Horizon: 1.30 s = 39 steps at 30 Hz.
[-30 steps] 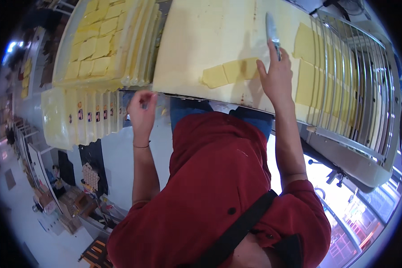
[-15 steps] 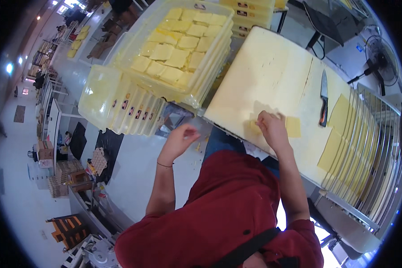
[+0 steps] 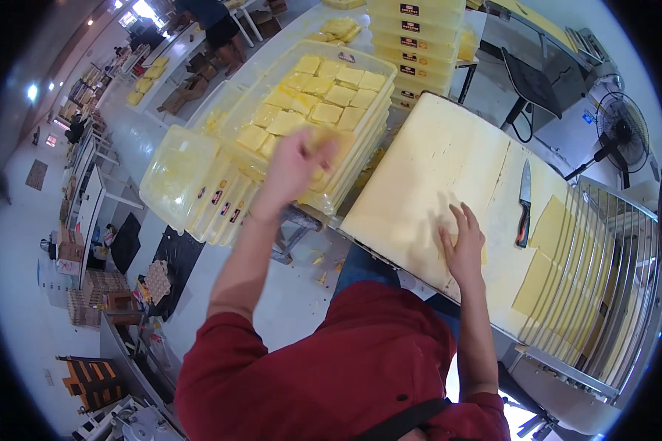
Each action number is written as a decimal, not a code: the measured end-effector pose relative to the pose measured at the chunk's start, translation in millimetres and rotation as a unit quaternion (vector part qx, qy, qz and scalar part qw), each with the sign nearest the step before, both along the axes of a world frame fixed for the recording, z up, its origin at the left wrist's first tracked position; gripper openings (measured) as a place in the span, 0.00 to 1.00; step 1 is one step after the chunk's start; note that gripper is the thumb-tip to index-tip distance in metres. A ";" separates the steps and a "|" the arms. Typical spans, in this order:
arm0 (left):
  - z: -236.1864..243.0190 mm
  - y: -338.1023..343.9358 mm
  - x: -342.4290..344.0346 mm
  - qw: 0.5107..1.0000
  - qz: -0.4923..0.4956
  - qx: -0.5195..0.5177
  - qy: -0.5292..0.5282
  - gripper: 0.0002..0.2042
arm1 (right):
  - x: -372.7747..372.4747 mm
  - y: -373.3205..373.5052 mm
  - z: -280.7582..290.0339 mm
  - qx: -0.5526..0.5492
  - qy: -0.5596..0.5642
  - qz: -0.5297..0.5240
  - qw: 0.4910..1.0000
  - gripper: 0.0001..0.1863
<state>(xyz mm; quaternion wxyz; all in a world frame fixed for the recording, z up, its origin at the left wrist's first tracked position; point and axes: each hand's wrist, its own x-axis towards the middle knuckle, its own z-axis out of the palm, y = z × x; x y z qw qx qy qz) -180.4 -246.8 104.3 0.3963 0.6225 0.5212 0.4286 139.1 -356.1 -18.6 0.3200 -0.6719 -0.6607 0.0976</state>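
My left hand point(image 3: 301, 165) reaches over the near edge of a clear plastic tray point(image 3: 232, 121). Motion smears its fingers, so whether they hold a piece is unclear. Rows of flat yellow dough squares point(image 3: 325, 112) fill the tray; the hand covers some near its front. On the pale work board point(image 3: 419, 158), my right hand point(image 3: 463, 246) has its fingers apart, resting at a small yellow dough piece point(image 3: 484, 254) that it partly hides. Farther right on the board lies a knife point(image 3: 524, 206) with a dark handle, beside larger yellow dough sheets point(image 3: 548, 283).
Metal bars point(image 3: 592, 294) of a rack stand over the sheets at the right. More plastic trays point(image 3: 412, 55) are stacked at the back, others point(image 3: 176, 176) at the left. A black fan point(image 3: 621, 132) stands far right. Another person point(image 3: 217, 26) is at the far left back.
My left hand has moved up and forward from beside the board to over the tray. My right hand's fingers have spread from a pinch, and the view has shifted slightly.
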 end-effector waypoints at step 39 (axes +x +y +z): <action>-4.5 83.8 62.5 0.988 -0.104 -0.068 -0.093 0.16 | 36.5 -22.3 -67.7 0.048 -0.233 -0.097 0.966 0.22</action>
